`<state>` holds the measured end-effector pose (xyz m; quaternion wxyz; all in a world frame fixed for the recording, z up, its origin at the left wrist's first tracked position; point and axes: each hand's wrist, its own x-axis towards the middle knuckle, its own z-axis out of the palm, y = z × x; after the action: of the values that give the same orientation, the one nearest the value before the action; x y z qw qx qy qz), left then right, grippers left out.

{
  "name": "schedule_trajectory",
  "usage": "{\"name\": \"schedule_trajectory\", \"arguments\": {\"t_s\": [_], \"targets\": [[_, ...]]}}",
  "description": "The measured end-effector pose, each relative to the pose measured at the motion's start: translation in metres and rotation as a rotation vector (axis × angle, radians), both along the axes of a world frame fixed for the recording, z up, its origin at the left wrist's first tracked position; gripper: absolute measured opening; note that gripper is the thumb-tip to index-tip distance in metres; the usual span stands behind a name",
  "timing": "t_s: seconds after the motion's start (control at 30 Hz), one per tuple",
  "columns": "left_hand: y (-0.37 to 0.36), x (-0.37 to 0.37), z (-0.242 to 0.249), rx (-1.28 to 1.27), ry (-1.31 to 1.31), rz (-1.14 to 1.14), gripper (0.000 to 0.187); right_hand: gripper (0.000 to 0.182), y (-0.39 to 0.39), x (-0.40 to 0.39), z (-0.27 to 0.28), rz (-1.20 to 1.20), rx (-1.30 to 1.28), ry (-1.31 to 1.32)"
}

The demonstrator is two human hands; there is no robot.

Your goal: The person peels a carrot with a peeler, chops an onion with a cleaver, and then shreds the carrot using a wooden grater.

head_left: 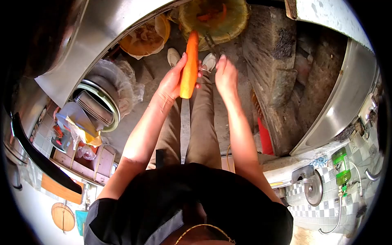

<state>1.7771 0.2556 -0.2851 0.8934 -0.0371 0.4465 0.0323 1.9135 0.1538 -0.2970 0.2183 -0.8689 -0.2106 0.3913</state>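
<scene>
My left hand (174, 78) is wrapped round a long, thick carrot (190, 67). Its bright orange surface looks peeled, and it points up and away from me. Just right of it, my right hand (226, 76) is closed with the fingers curled. From those fingers a slim, dark and silvery tool (210, 41), apparently a peeler, reaches toward the bin; motion blurs it. Beyond the carrot's tip stands a bin with a yellowish liner (234, 30). Orange peelings (212, 15) lie inside it.
A yellow-orange basin (165, 30) with a pale liner stands left of the bin. Basins and trays (94, 107) with clear plastic are stacked at left. A rough dark wooden or stone structure (267, 77) borders the right side. Metal counter edges (69, 53) surround the floor.
</scene>
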Motion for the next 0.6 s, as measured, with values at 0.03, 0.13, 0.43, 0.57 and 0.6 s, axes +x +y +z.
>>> {"name": "schedule_trajectory", "arguments": {"t_s": [0.03, 0.13, 0.43, 0.57, 0.6], "targets": [[0.001, 0.000, 0.001, -0.002, 0.002, -0.003, 0.049, 0.037, 0.006, -0.010, 0.020, -0.008, 0.029, 0.001], [0.002, 0.003, 0.004, 0.251, 0.148, -0.234, 0.046, 0.031, 0.013, -0.016, 0.032, 0.138, 0.043, -0.075], [-0.006, -0.001, 0.027, 0.130, -0.088, -0.267, 0.046, 0.052, 0.031, 0.056, -0.066, 0.111, -0.437, -0.063], [-0.007, 0.000, 0.009, 0.043, -0.101, -0.097, 0.046, 0.051, 0.013, 0.042, -0.034, 0.089, -0.488, 0.011], [-0.006, 0.003, 0.005, 0.035, -0.102, -0.056, 0.046, 0.049, 0.006, 0.029, -0.025, 0.032, -0.372, -0.020]]}}
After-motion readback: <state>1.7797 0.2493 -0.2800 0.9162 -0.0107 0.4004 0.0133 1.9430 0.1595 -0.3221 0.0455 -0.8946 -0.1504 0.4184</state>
